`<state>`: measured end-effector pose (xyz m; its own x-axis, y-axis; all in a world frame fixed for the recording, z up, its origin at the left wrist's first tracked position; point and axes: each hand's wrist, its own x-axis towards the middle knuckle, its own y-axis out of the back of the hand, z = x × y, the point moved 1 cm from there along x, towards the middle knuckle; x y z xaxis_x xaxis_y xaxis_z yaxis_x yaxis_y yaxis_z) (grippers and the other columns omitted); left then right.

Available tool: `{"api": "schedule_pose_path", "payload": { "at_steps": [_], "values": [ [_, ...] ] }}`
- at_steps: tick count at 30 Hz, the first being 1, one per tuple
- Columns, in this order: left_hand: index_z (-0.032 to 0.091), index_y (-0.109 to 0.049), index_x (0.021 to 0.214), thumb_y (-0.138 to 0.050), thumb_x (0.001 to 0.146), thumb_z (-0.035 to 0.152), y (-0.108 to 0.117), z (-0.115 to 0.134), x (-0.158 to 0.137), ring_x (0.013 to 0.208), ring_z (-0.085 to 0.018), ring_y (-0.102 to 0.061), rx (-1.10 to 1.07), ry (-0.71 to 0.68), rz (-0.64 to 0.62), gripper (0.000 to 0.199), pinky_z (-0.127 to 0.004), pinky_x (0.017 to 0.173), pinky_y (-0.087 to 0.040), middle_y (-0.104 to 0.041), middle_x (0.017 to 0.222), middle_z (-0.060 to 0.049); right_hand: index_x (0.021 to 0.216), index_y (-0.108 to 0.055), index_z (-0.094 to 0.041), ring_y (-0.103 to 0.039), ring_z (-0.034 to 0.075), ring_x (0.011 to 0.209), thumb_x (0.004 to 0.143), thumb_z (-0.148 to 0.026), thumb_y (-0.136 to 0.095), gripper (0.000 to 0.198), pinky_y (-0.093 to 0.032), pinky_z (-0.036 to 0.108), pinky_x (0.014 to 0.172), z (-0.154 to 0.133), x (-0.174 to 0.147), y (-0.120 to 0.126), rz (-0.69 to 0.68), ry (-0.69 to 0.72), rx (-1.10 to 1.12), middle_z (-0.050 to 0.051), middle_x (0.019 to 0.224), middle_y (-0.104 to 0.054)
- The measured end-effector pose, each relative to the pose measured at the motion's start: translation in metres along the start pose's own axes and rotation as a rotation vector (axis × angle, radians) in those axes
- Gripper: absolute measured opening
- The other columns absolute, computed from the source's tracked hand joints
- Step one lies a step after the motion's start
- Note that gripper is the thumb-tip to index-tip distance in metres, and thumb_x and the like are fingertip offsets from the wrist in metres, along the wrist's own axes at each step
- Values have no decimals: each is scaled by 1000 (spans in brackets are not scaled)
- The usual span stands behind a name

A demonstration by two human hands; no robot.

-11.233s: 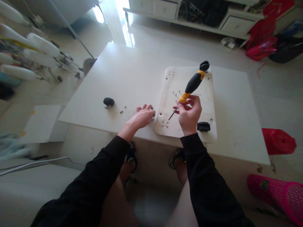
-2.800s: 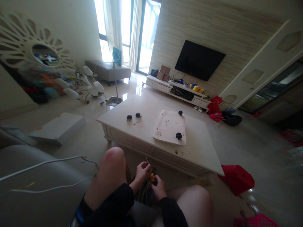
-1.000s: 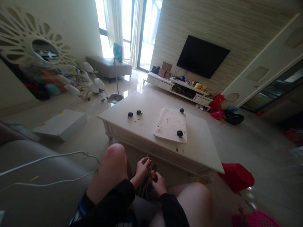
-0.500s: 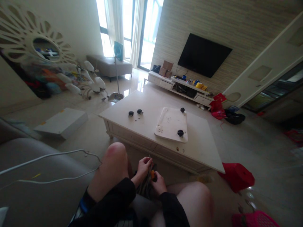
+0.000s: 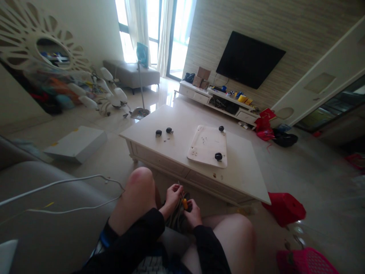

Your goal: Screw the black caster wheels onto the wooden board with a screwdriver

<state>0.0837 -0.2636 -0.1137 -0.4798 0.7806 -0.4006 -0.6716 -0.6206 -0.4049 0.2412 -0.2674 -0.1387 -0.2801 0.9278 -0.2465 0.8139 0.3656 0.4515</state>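
Note:
A screwdriver with an orange handle [image 5: 185, 204] is between my hands, above my lap. My right hand [image 5: 194, 214] is closed around the lower end of the handle. Fingertips of my left hand [image 5: 173, 196] pinch the thin metal shaft near its tip; whether a small screw is there too is hard to make out. On the table beyond my knees lies a flat white board [image 5: 208, 146]. Two black caster wheels, a near one [image 5: 218, 156] and a far one [image 5: 221, 129], stand on its right side. Several small screws [image 5: 204, 139] rest on the board.
The white table [image 5: 151, 152] also holds two loose casters, one left [image 5: 158, 133] and one right [image 5: 169, 130], with small bits beside them. A white cable [image 5: 71, 179] crosses the sofa at left. A red object [image 5: 285, 209] and pink basket [image 5: 308, 260] are at lower right.
The view has shifted slightly, so the table and room sit a little higher. Both hands keep their hold on the screwdriver, with only a small shift of the fingers.

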Motion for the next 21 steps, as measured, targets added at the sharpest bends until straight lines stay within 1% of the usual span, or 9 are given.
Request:
{"api": "schedule_pose_path", "payload": {
  "at_steps": [6, 10, 16, 21],
  "values": [
    [15, -66, 77, -95, 50, 66, 0, 0, -1, 65, -17, -67, -6, 15, 9, 64, -26, 57, -52, -67, 71, -3, 88, -64, -25, -68, 22, 81, 67, -36, -67, 24, -52, 33, 79, 0, 0, 2, 45, 18, -24, 3, 84, -74],
    [16, -65, 77, -96, 48, 66, -1, 1, -2, 63, -16, -67, -20, 20, 15, 66, -26, 57, -53, -66, 71, -2, 94, -67, -25, -69, 22, 84, 73, -42, -66, 28, -54, 33, 81, 0, 1, 1, 74, 29, -39, 5, 90, -76],
    [17, -63, 76, -95, 47, 67, -2, 2, -3, 62, -15, -66, -44, 30, 20, 66, -25, 56, -52, -64, 67, 0, 88, -72, -25, -72, 23, 89, 80, -45, -59, 25, -55, 33, 85, 3, 3, 0, 44, 57, -38, 6, 92, -79],
    [16, -66, 78, -97, 47, 64, -2, 4, -4, 60, -15, -67, -55, 35, 11, 65, -25, 54, -51, -66, 70, -1, 85, -71, -21, -70, 20, 84, 85, -46, -63, 26, -55, 35, 85, 6, 6, 3, 30, 49, -26, 5, 87, -77]
  ]
}}
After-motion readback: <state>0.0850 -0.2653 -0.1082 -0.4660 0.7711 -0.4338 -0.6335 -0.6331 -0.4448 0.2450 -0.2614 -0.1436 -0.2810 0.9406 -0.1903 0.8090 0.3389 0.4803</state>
